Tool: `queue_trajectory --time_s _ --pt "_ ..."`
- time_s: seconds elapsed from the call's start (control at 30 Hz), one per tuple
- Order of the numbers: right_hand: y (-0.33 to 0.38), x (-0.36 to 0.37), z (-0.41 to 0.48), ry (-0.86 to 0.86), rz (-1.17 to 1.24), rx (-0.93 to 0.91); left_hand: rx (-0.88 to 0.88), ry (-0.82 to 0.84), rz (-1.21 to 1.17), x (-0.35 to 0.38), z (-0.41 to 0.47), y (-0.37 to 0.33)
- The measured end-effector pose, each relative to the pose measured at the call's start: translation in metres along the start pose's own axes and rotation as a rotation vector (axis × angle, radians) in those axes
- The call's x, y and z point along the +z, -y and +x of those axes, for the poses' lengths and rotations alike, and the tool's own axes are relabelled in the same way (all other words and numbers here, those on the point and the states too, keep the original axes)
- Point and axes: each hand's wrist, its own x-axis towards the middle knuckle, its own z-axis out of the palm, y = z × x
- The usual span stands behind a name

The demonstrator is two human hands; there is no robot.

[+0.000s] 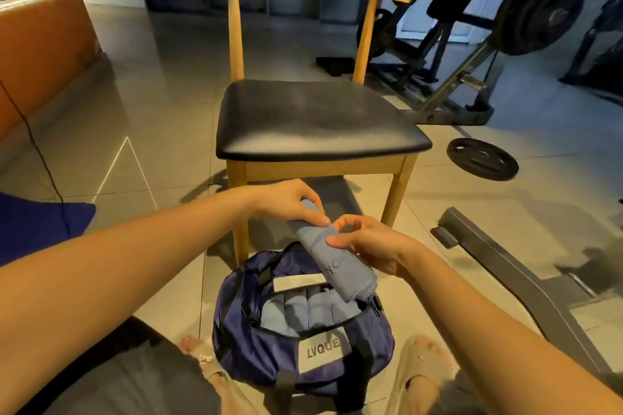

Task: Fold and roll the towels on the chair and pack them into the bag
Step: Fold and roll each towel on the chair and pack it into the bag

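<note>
Head view, packing step: left grip (290,204) and right grip (369,244) both clasp the rolled towel (340,263) just above the open bag (236,313); next, I reckon, lower it beside the packed rolls (303,310).

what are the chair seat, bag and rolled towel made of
Chair seat: probably black leather or vinyl, smooth with dull sheen. Bag: thin navy nylon-like fabric, glossy, crinkled. Rolled towel: matte grey-blue cloth, perhaps microfibre, with a stitched hem.
</note>
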Motion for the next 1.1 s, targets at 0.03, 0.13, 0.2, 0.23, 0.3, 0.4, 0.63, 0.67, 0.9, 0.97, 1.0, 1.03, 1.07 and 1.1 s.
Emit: queue_trajectory --time_s 0.03,0.13,0.2,0.23,0.3,0.4,0.63,0.67,0.9,0.97,1.0,1.03,1.07,1.1 --pt "-0.011 0.000 0.005 -0.020 0.016 0.026 -0.030 0.026 -0.006 0.007 0.005 0.006" --pt "-0.052 0.004 0.019 -0.067 0.079 0.071 -0.108 0.110 -0.006 0.034 0.025 0.025" --pt "-0.081 0.006 0.026 -0.116 0.126 0.121 -0.165 0.137 -0.016 0.057 0.040 0.045" --pt "-0.098 0.006 0.032 -0.156 0.126 0.149 -0.207 0.123 -0.035 0.068 0.048 0.059" --pt "-0.127 0.008 0.037 -0.242 0.091 0.214 -0.266 0.039 -0.045 0.090 0.056 0.086" --pt "-0.164 0.012 0.045 -0.318 0.092 0.288 -0.261 -0.012 0.038 0.121 0.062 0.118" --pt "-0.197 0.019 0.061 -0.455 0.137 0.374 -0.195 0.074 0.333 0.164 0.068 0.154" --pt "-0.200 0.021 0.062 -0.465 0.133 0.377 -0.179 0.076 0.391 0.167 0.069 0.158" --pt "-0.192 0.032 0.074 -0.529 0.147 0.357 -0.110 -0.014 0.295 0.150 0.076 0.157" --pt "-0.185 0.039 0.081 -0.518 0.164 0.335 -0.106 -0.041 0.269 0.144 0.076 0.156" --pt "-0.182 0.043 0.087 -0.521 0.163 0.330 -0.103 -0.047 0.261 0.142 0.076 0.157" --pt "-0.179 0.048 0.092 -0.536 0.157 0.327 -0.102 -0.056 0.246 0.140 0.075 0.158" --pt "-0.178 0.052 0.097 -0.561 0.148 0.330 -0.104 -0.071 0.219 0.138 0.074 0.158" --pt "-0.179 0.056 0.102 -0.588 0.139 0.340 -0.103 -0.093 0.182 0.135 0.073 0.157"
